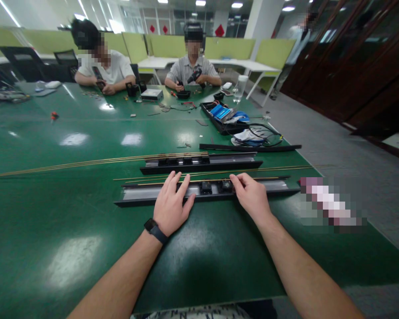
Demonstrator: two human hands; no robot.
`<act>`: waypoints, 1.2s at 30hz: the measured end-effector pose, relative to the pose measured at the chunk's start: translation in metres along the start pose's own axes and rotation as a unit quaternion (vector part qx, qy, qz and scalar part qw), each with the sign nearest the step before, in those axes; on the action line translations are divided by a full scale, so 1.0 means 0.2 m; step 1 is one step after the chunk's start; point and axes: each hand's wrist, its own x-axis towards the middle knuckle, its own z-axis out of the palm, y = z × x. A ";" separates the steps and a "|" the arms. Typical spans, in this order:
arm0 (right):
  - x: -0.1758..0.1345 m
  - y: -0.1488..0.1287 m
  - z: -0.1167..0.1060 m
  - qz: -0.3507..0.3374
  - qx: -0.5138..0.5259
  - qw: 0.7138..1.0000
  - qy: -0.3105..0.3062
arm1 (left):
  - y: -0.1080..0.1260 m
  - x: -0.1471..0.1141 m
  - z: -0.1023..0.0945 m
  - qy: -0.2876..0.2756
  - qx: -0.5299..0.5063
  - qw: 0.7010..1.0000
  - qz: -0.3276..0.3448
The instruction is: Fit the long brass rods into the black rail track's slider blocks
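Note:
Across the green table in front of me lies a long black channel (139,195) with a pale inner face. Several black blocks sit in it, one black block (206,188) showing between my hands. My left hand (173,199) rests over the channel's left half, fingers spread and fingertips at its far edge. A thin brass-coloured rod (202,181) runs along that edge. On the right, the thumb and forefinger of my right hand (251,192) are pinched together at this rod, beside another black block (225,185). What lies beneath the fingers is partly hidden.
Behind it lies a second black channel (199,167) with long brass rods (69,165) reaching left. Farther back are a black strip (252,147) and a black tray (224,126) holding blue items. Two people sit opposite; one holds a power drill (194,76).

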 end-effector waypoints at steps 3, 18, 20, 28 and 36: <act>0.01 0.00 0.00 0.000 -0.004 1.000 0.004 | -0.01 0.00 0.00 0.003 -0.001 1.000 0.001; 0.01 0.00 0.00 0.001 0.001 1.000 0.001 | -0.01 0.00 0.00 0.002 -0.005 1.000 -0.001; 0.00 0.00 0.00 -0.001 0.014 1.000 0.003 | -0.01 0.00 0.00 0.000 -0.006 1.000 -0.002; 0.00 0.01 0.01 -0.004 0.024 1.000 0.008 | -0.01 0.00 0.00 0.003 0.006 1.000 0.005; 0.00 0.00 0.00 0.016 0.007 1.000 0.000 | -0.01 0.00 0.00 0.005 0.001 1.000 0.004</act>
